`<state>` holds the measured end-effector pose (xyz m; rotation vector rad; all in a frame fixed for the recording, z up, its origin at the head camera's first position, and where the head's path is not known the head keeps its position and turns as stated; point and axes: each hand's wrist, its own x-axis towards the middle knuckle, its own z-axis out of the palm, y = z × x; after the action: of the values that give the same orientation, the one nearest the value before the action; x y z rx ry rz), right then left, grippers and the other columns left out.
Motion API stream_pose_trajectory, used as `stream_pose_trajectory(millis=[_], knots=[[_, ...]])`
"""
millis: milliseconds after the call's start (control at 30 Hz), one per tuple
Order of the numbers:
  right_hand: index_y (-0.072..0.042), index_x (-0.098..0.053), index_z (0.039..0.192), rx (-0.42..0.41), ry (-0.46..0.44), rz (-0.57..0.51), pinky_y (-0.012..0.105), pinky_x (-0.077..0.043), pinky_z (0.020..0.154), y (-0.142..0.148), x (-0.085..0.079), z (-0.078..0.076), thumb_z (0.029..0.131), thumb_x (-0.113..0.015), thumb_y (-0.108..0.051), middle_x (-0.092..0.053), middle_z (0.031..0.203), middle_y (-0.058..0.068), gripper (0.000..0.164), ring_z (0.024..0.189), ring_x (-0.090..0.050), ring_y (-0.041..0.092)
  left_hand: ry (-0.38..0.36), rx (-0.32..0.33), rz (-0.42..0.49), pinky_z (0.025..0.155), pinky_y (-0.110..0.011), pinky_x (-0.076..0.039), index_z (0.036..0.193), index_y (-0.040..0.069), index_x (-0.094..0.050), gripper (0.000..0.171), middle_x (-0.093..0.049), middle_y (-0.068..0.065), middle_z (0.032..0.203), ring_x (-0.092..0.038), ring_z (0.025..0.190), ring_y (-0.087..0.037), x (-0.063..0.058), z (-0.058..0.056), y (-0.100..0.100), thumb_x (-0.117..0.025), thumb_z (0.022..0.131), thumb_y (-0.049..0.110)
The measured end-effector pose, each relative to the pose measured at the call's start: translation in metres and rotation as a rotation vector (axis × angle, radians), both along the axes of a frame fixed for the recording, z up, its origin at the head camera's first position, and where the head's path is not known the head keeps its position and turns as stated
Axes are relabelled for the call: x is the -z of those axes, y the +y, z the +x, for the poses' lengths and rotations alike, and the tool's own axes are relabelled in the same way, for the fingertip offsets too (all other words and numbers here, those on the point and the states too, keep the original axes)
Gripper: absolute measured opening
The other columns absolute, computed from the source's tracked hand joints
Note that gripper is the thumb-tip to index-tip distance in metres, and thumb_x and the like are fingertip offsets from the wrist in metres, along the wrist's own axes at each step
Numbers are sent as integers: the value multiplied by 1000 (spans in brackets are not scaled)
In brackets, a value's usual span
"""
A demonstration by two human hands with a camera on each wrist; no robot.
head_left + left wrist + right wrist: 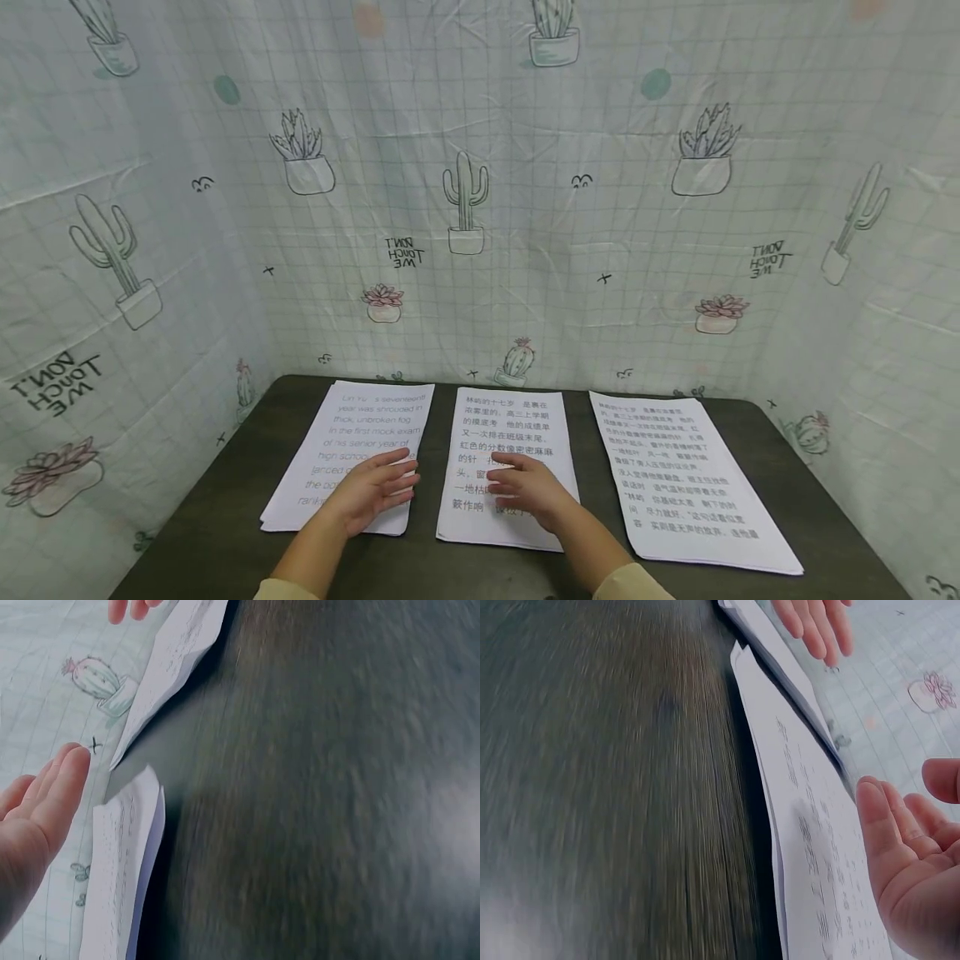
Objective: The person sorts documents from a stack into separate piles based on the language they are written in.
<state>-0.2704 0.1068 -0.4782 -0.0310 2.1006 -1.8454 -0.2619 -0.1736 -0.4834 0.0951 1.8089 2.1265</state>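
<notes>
Three stacks of printed paper lie in a row on a dark table. Over the lower right part of the left stack (352, 425), printed in English, hovers my left hand (372, 492), its fingers loosely extended. My right hand (528, 492) hangs above the lower part of the middle stack (510, 425), which carries Chinese characters. Both palms face inward and hold nothing. In the right wrist view the right hand (915, 855) appears apart from the sheets (810, 817). The left wrist view shows the left hand (37, 810) beside a paper stack (120, 877).
A third stack (682, 483) with Chinese print lies at the right on the dark wood table (420, 575). A pale cloth (510, 200) with cactus drawings surrounds the table at the back and both sides. Narrow strips of dark tabletop separate the stacks.
</notes>
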Motion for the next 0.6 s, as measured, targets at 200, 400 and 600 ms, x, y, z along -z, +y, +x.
stream_pose_trajectory(millis=[200, 400, 600], knots=[[9, -46, 139, 54, 10, 36, 40, -59, 84, 25, 2, 1, 94, -60, -16, -62, 124, 27, 53, 101, -69, 26, -6, 30, -8, 101, -40, -51, 149, -12, -22, 62, -33, -34, 150, -56, 127, -30, 0, -6, 15, -49, 101, 17], [9, -49, 136, 150, 29, 105, 43, -59, 84, 59, 6, 2, 94, -58, -12, -63, 121, 26, 48, 101, -67, 27, -25, 63, -28, 104, -43, -49, 149, -12, -22, 62, -30, -36, 151, -44, 136, -42, 3, -10, 26, -49, 101, 16], [8, -49, 136, 239, 49, 194, 44, -58, 85, 89, -1, 7, 95, -55, -11, -57, 130, 29, 46, 106, -65, 32, -25, 68, -66, 104, -45, -49, 148, -13, -22, 61, -30, -37, 150, -42, 137, -44, 9, -14, 30, -48, 101, 16]])
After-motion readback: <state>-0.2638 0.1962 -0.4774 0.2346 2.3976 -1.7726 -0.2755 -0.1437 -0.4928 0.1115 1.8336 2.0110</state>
